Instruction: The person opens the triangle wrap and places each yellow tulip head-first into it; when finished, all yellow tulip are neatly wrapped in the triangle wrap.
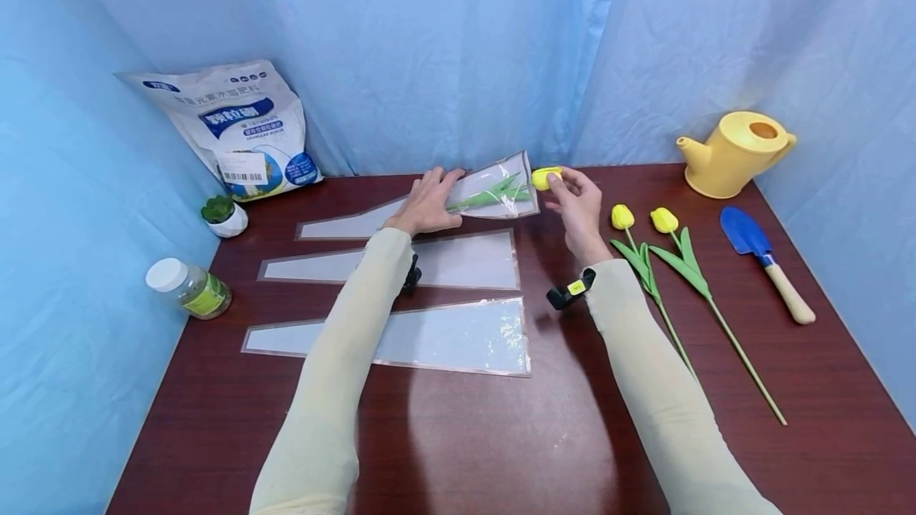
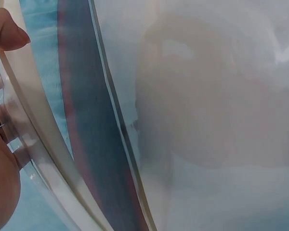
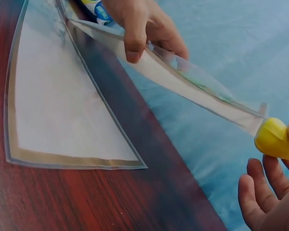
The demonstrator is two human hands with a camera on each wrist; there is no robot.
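Observation:
My right hand (image 1: 578, 205) pinches the yellow head of an artificial tulip (image 1: 545, 178) between thumb and fingers. The tulip's green leaves and stem lie inside a clear-fronted flower sleeve (image 1: 465, 195), and its head sits at the wide end. With thumb on one side and fingers on the other, my left hand (image 3: 142, 31) grips that sleeve midway and holds it raised off the table in the right wrist view. Only the left thumb (image 2: 12, 31) and part of the fingers show in the left wrist view. Two more flat sleeves (image 1: 472, 259) lie below it.
Two yellow tulips (image 1: 665, 221) lie right of my forearm, with a blue trowel (image 1: 747, 233) and a yellow watering can (image 1: 730, 153) beyond. At left stand a fertilizer bag (image 1: 243, 129), a small potted succulent (image 1: 225, 217) and a white-lidded jar (image 1: 189, 288). Blue curtains (image 1: 444, 54) enclose the table.

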